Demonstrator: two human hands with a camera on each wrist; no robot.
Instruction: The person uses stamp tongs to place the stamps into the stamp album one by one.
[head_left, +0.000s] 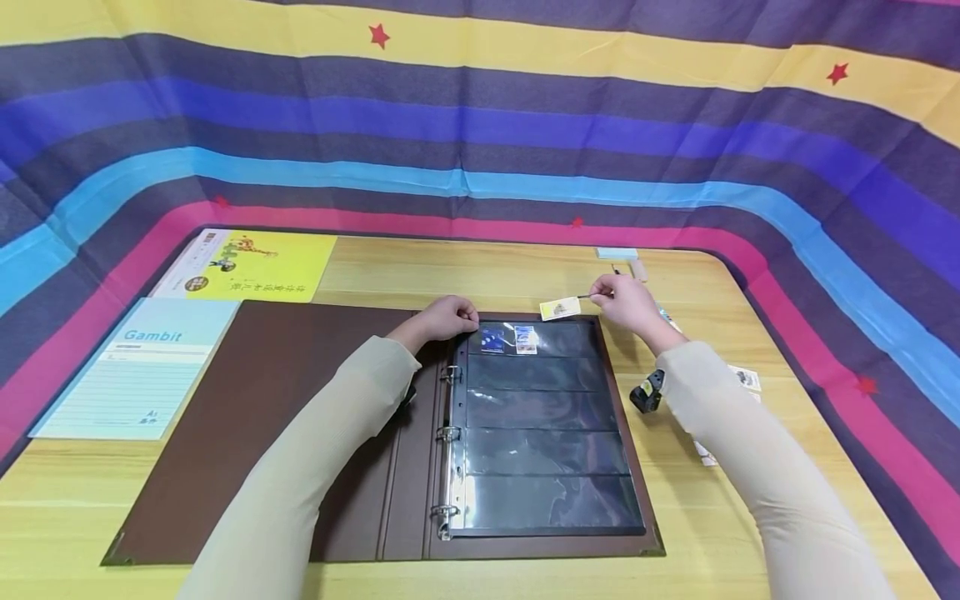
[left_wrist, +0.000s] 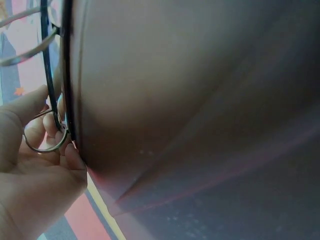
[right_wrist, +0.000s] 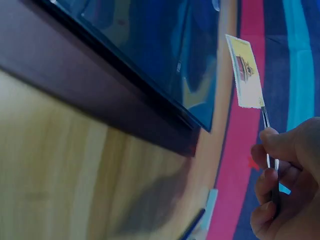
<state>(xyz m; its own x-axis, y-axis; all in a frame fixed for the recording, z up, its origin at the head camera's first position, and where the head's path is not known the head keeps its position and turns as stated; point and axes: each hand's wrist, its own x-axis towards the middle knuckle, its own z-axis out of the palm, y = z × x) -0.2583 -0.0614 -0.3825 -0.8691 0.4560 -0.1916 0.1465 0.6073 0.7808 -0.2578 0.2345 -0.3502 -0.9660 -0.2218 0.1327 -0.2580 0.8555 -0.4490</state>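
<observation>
A brown ring-binder stamp album (head_left: 322,392) lies unfolded on the table, with a black pocket page (head_left: 536,408) on its rings. Two stamps, one blue (head_left: 492,340) and one paler (head_left: 526,339), sit in the top row. My left hand (head_left: 448,317) pinches the page's upper left corner, beside the top ring (left_wrist: 46,150). In my right hand (head_left: 628,302) are slim metal tweezers (right_wrist: 270,162), gripped between thumb and fingers. Their tips hold a yellow-and-white stamp (right_wrist: 246,72) with a building printed on it, near the page's top edge.
A light-blue notebook (head_left: 142,367) and a yellow booklet (head_left: 273,262) lie at the left. Right of the album are a small black object (head_left: 647,392) and loose stamps (head_left: 746,377) partly under the right forearm. A pale blue item (head_left: 617,252) lies at the back.
</observation>
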